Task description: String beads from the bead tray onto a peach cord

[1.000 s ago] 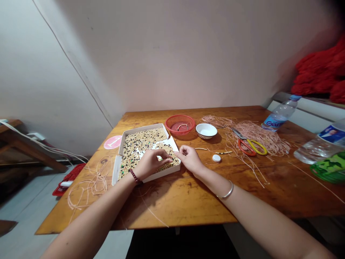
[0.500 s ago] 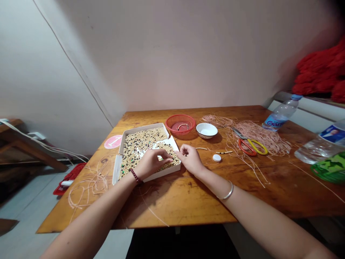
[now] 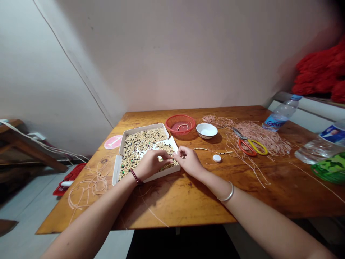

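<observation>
A shallow white box (image 3: 116, 169) full of small beads, mostly cream with some black and green, lies on the table. Over its front right part is my left hand (image 3: 151, 163), with thumb and fingertips brought together in a pinch. My right hand (image 3: 188, 160) is at the box's right edge, its thumb and forefinger pinched close to the left fingertips. What either pinch holds is too small to make out. To the right of my right hand lie a short strand of cream beads (image 3: 201, 148) and a strand of cream and black beads (image 3: 224, 152).
Behind are a red plastic basket (image 3: 168, 126) with a beaded strand inside and a white bowl (image 3: 207, 128). Rightward lie a white cap (image 3: 217, 158), scissors (image 3: 252, 144), tangled pink cord (image 3: 272, 138) and plastic bottles (image 3: 281, 113). Loose cord (image 3: 88, 183) lies at left.
My right hand has moved slightly left, its fingertips now closer to those of my left hand at the box's edge. The left hand stays nearly in place, still pinched.
</observation>
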### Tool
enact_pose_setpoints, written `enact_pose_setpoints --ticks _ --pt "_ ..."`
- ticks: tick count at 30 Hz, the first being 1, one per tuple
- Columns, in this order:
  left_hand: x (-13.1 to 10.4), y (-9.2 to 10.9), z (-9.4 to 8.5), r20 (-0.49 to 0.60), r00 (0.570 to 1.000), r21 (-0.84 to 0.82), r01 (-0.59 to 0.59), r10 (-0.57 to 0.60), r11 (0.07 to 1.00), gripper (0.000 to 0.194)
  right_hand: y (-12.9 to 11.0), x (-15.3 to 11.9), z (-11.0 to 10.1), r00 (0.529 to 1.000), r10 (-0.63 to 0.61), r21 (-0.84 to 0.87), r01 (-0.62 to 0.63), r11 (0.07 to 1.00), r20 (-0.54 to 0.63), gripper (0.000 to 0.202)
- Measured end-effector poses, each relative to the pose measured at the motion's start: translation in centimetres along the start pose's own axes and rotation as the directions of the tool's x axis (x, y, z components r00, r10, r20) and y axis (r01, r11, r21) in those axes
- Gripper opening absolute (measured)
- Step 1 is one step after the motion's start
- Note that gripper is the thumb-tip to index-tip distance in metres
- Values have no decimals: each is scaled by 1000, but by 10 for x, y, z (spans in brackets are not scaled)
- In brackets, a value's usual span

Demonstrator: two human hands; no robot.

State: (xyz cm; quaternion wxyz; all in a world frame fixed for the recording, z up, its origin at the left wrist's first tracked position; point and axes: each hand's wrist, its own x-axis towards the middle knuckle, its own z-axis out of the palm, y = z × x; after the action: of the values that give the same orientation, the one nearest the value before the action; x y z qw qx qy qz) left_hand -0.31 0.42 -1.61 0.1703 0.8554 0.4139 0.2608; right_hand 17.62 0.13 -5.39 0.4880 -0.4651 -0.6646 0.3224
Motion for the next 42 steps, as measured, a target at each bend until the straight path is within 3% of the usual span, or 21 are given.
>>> enact_pose_setpoints --ticks 7,12,18,42 --pt "1 -2 0 -11 1000 34 7 -7 999 12 -2 -1 0 986 80 33 -86 996 147 29" --pt "0 -2 0 -29 998 93 -57 60 994 12 -2 1 0 975 141 73 -155 985 173 29" --pt "0 -2 -1 -45 997 107 -57 62 993 15 -3 2 -1 954 212 157 -247 956 211 28" --pt "0 -5 2 -92 996 13 -20 21 1000 17 -3 4 0 946 291 292 -321 901 142 16"
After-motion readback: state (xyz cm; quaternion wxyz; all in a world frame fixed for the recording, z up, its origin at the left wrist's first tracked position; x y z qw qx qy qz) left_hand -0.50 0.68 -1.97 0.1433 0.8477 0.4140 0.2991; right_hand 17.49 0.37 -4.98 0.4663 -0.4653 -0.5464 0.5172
